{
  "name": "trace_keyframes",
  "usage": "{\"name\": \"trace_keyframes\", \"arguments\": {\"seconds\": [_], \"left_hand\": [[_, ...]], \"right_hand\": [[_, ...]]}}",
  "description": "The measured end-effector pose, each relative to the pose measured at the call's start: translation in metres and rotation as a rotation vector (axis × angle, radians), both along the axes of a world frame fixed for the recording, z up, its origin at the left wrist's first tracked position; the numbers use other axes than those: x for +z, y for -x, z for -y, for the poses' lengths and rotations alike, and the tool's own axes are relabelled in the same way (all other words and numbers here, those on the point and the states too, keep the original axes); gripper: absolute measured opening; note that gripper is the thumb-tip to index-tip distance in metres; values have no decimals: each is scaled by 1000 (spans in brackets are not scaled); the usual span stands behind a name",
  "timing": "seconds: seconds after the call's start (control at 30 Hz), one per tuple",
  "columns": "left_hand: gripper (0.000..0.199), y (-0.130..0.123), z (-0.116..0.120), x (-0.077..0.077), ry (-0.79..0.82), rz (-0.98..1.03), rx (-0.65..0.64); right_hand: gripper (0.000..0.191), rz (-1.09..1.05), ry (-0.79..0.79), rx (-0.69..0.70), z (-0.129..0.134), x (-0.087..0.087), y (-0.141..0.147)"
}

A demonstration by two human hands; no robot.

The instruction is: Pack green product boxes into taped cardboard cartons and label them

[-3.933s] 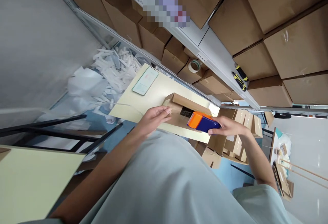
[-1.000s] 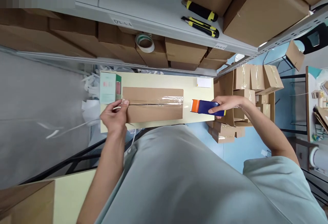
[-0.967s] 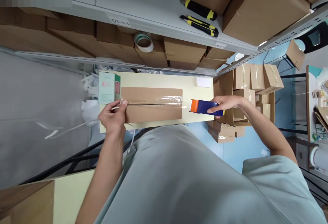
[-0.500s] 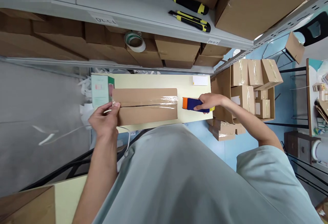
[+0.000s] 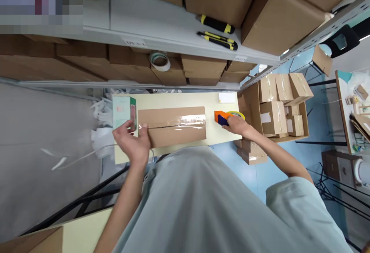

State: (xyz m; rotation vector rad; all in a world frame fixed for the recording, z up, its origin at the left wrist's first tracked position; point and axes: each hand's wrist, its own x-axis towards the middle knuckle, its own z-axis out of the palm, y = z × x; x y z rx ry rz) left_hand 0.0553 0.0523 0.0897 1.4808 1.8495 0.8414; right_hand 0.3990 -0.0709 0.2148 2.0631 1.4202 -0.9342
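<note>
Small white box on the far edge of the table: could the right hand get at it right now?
Probably yes: the small white box looks close to the right hand, with only bare table between, but that hand would likely have to put down the tape dispenser first.

Utility knives (image 5: 217,24) lie on a metal shelf (image 5: 162,25) above a tape roll (image 5: 163,67). A pale green box (image 5: 121,110) and small white box (image 5: 227,98) rest on the worktop (image 5: 179,100); an open carton (image 5: 250,102) holds taped boxes (image 5: 271,115).
</note>
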Motion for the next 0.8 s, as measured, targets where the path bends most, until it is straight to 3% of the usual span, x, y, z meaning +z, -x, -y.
{"name": "trace_keyframes", "arguments": {"seconds": [0.1,0.2,0.3,0.4,0.5,0.63,0.7,0.8], "left_hand": [[46,-24,2,22,-226,-39,-235],[32,-62,-1,58,-399,77,-489],[33,-96,-12,95,-527,141,-619],[41,-116,-39,117,-587,158,-653],[50,-130,-83,125,-581,149,-589],[61,-142,-142,129,-512,120,-539],[61,-140,-157,129,-486,100,-556],[54,-126,-155,122,-493,80,-567]], "right_hand": [[49,28,-106,-7,-9,23,2],[55,15,-195,-2,-35,47,8],[43,-87,-301,130,-76,69,17],[35,-127,-483,283,-132,86,30],[32,-84,-627,337,-197,99,46],[32,49,-635,347,-277,108,65],[34,79,-602,335,-306,108,70],[36,85,-575,323,-332,102,72]]}}
